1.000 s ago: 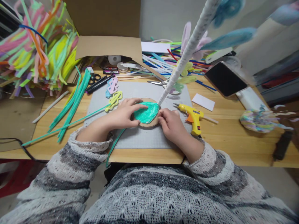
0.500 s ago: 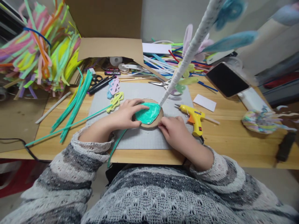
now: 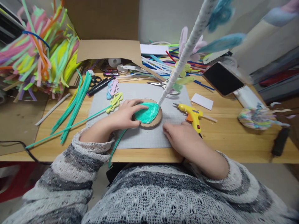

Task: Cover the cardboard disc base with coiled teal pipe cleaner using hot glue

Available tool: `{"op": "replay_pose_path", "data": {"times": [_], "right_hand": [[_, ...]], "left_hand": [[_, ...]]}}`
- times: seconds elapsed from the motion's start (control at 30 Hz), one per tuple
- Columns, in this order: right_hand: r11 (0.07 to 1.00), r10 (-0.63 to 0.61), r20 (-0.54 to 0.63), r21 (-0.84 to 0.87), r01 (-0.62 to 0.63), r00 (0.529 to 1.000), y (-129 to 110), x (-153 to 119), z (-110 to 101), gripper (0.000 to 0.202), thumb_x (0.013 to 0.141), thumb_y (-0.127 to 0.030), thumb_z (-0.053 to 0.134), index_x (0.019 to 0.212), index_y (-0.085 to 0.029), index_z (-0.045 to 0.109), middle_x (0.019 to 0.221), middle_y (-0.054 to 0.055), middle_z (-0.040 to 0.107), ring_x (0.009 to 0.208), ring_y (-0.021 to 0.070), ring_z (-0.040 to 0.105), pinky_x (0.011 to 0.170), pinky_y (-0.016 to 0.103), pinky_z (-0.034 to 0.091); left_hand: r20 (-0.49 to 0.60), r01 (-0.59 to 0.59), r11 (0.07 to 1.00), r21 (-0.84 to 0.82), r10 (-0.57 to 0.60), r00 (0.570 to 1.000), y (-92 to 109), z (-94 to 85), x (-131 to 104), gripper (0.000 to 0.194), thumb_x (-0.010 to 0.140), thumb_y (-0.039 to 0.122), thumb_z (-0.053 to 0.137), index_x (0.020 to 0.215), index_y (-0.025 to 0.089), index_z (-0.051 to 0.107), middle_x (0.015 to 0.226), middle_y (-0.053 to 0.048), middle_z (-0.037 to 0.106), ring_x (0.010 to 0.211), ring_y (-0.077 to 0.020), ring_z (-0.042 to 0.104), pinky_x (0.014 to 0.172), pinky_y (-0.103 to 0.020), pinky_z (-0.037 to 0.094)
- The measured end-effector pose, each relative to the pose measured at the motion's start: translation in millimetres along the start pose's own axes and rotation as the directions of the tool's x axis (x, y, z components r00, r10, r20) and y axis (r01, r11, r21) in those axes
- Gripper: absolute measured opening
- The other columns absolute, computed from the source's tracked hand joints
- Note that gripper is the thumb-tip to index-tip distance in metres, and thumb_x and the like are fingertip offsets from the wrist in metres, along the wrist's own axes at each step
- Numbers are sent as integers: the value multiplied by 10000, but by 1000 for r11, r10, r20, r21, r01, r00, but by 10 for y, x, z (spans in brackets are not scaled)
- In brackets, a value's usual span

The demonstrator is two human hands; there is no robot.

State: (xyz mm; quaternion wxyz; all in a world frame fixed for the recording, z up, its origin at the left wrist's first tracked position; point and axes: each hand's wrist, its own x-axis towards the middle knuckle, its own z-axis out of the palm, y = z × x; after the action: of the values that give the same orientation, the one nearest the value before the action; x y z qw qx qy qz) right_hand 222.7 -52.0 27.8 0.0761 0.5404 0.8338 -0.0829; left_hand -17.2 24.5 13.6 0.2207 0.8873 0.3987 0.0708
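Observation:
A round cardboard disc [image 3: 159,117] lies on a grey mat [image 3: 130,140], its top largely covered with coiled green pipe cleaner [image 3: 149,113]. My left hand [image 3: 127,113] rests on the disc's left side, fingers stretched out and thumb near the front edge. From the disc's right rear edge a white wrapped stem [image 3: 179,67] rises at a slant, bearing pipe-cleaner flowers and leaves. A green pipe cleaner [image 3: 116,146] trails from under my left hand over the table edge. My right hand [image 3: 178,135] is closed at the mat's right side, apart from the disc; its fingertips are partly hidden.
A yellow glue gun [image 3: 193,115] lies right of the mat, beyond my right hand. Scissors [image 3: 161,83], a phone [image 3: 223,78] and a white card [image 3: 202,101] are farther back. Green pipe cleaners [image 3: 74,109] and a large colourful bundle [image 3: 39,56] occupy the left side.
My right hand has drawn away from the disc's front right edge, toward the right and slightly nearer me. My left hand keeps its place on the disc.

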Motion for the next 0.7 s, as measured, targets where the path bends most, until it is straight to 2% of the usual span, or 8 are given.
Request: {"op": "replay_pose_path", "data": {"times": [0.13, 0.2, 0.3, 0.4, 0.5, 0.53, 0.6, 0.7], "right_hand": [[989, 9, -202, 148, 21, 979, -62, 89, 74, 251, 910, -262, 562, 1143, -212, 640, 821, 72, 741, 705, 227, 629, 653, 339, 370], [985, -20, -235, 163, 59, 972, -104, 117, 130, 296, 919, -241, 550, 1201, -209, 634, 870, 78, 751, 733, 221, 639, 676, 346, 381], [993, -35, -221, 102, 58, 975, -169, 102, 217, 354, 940, -202, 501, 1269, -138, 612, 818, 107, 752, 700, 224, 640, 677, 368, 373], [966, -163, -184, 169, 195, 969, -220, 34, 301, 332, 945, -167, 478, 1230, -177, 650, 785, 71, 753, 683, 194, 641, 676, 356, 366], [850, -318, -183, 379, 365, 930, -246, -33, 370, 241, 939, -194, 521, 1048, -268, 723, 819, -1, 765, 730, 152, 662, 710, 330, 383], [826, -307, -206, 428, 368, 929, -248, -47, 384, 221, 940, -213, 530, 1018, -273, 728, 848, -6, 770, 756, 148, 670, 729, 328, 391], [832, -191, -270, 466, 302, 944, -244, -58, 393, 218, 946, -247, 524, 1033, -262, 724, 916, 12, 773, 796, 158, 674, 752, 335, 406], [912, 42, -338, 397, 102, 940, -228, -41, 383, 304, 949, -270, 493, 1192, -225, 670, 908, 66, 765, 759, 198, 650, 705, 346, 411]], "left_hand": [[-2, 6, 1000, -5, -6, 1000, 8, -2, 5, 615, 746, 292, 614, 1352, 270, 511, 1485, -89, 384, 1356, -323, 355, 1144, -508, 259], [-3, 5, 1000, -3, -5, 1000, 6, 1, 9, 616, 748, 298, 614, 1355, 265, 510, 1476, -93, 395, 1343, -328, 369, 1140, -513, 265], [-8, -1, 1000, 5, 1, 1000, -5, 9, 13, 623, 744, 295, 616, 1358, 264, 512, 1482, -95, 389, 1346, -332, 365, 1140, -517, 264], [-12, 1, 1000, 9, -1, 1000, -15, 17, 12, 621, 738, 292, 620, 1351, 274, 519, 1490, -91, 384, 1350, -336, 362, 1141, -523, 260], [-15, 1, 1000, 14, -1, 1000, -19, 23, 9, 617, 735, 296, 619, 1345, 269, 523, 1487, -94, 387, 1338, -334, 377, 1140, -522, 265], [-16, 3, 1000, 16, -3, 1000, -19, 26, 9, 619, 734, 296, 619, 1345, 270, 522, 1488, -93, 387, 1337, -332, 380, 1138, -520, 269], [-22, 8, 1000, 21, -7, 1000, -21, 32, 9, 620, 733, 298, 618, 1345, 279, 520, 1489, -87, 387, 1341, -326, 378, 1136, -517, 275], [-29, 5, 1000, 26, -4, 1000, -24, 41, 11, 618, 733, 299, 614, 1344, 282, 523, 1489, -80, 390, 1347, -322, 372, 1136, -517, 276]]}}
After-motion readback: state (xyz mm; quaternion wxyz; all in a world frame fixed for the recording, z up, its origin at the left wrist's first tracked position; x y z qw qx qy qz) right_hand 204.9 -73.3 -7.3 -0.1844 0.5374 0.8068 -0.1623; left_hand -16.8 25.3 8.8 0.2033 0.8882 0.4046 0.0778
